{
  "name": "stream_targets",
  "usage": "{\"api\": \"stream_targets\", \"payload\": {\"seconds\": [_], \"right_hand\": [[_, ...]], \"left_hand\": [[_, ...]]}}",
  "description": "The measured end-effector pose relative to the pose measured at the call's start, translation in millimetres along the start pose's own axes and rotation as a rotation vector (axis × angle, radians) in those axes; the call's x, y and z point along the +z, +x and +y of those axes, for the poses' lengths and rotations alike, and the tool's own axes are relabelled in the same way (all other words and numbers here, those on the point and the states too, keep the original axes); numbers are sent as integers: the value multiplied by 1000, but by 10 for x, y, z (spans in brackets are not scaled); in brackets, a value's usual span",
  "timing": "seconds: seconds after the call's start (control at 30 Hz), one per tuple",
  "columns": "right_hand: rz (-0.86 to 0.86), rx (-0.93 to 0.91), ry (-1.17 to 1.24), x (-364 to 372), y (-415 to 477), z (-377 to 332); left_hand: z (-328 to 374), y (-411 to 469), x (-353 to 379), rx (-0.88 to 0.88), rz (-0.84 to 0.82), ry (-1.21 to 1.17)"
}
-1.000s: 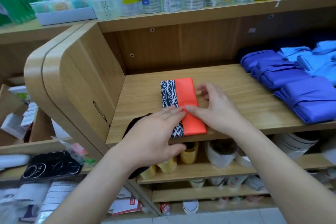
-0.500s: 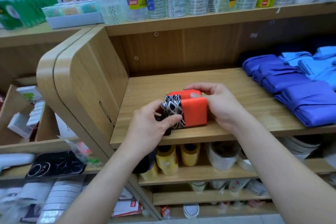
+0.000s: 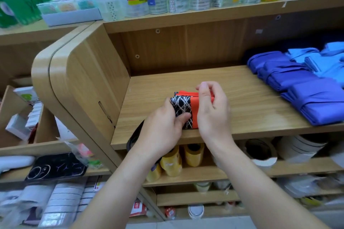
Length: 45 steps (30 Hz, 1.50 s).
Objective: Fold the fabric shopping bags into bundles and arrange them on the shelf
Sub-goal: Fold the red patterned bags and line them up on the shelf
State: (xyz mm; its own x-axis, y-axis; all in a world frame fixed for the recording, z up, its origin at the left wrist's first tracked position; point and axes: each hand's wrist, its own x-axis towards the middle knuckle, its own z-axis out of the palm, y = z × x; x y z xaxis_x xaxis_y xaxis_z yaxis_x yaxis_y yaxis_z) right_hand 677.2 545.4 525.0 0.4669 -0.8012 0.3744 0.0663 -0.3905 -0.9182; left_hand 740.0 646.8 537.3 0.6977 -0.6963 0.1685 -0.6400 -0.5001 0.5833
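Middle of the head view: the half-folded bag (image 3: 183, 107) is held at the front edge of the shelf (image 3: 242, 102); the left hand (image 3: 163, 126) grips its patterned side, thumb on top; the right hand (image 3: 212, 113) curls round its orange side. Best, I judge, to square the edges and press the layers tight; then line it up beside the blue bundles (image 3: 307, 98) at right.

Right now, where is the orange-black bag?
Head view, centre: bag at the shelf front, gripped by left hand and right hand, left of the blue bundles.
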Motion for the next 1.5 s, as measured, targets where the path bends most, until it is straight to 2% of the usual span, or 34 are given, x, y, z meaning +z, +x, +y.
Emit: {"api": "stream_targets", "payload": {"seconds": [0.13, 0.2, 0.27, 0.37, 0.43, 0.5, 0.57, 0.63, 0.77, 0.87, 0.93, 0.97, 1.07, 1.1, 1.23, 1.37, 1.43, 1.5], "right_hand": [[142, -70, 16, 37, 35, 57], [139, -108, -13, 34, 48, 74], [55, -132, -47, 0, 62, 73], [-278, -194, -182, -241, 199, -15], [-630, -236, -440, -444, 341, -147], [-827, -302, -726, -566, 444, -267], [-852, -410, -851, -608, 485, -327], [-846, -462, -872, -653, 515, -355], [-823, -351, -909, -874, 635, -328], [-801, -330, -942, -969, 715, -268], [-802, -320, -918, -995, 733, -246], [-805, -322, -906, -1000, 737, -227], [-836, -337, -825, -1001, 734, -200], [-852, -341, -796, -999, 723, -197], [-853, -340, -701, -990, 710, -171], [-893, -424, -613, -1002, 705, -166], [-912, -439, -631, -1011, 698, -222], [-971, -463, -645, -1002, 697, -239]], "left_hand": [[19, -104, 84, 106, 55, 29], [27, -110, 108, 103, 81, 25], [38, -102, 122, 97, 98, 37], [55, -78, 119, 73, 80, 78], [48, -77, 120, 80, 78, 139], [64, -82, 111, 91, 60, 155], [100, -98, 69, 117, 5, 82], [80, -102, -40, 153, -54, 80], [-214, -121, -413, 80, -151, 185], [-419, -199, -623, 19, -142, 208], [-458, -292, -667, 38, -123, 261], [-445, -343, -680, 95, -58, 298], [-202, -494, -678, 397, 305, 306], [-102, -537, -627, 504, 358, 283], [292, -609, -215, 797, 190, 289], [627, -686, -80, 1052, 275, 333], [667, -584, -116, 1085, 207, 472], [571, -368, -135, 1040, 113, 652]]}}
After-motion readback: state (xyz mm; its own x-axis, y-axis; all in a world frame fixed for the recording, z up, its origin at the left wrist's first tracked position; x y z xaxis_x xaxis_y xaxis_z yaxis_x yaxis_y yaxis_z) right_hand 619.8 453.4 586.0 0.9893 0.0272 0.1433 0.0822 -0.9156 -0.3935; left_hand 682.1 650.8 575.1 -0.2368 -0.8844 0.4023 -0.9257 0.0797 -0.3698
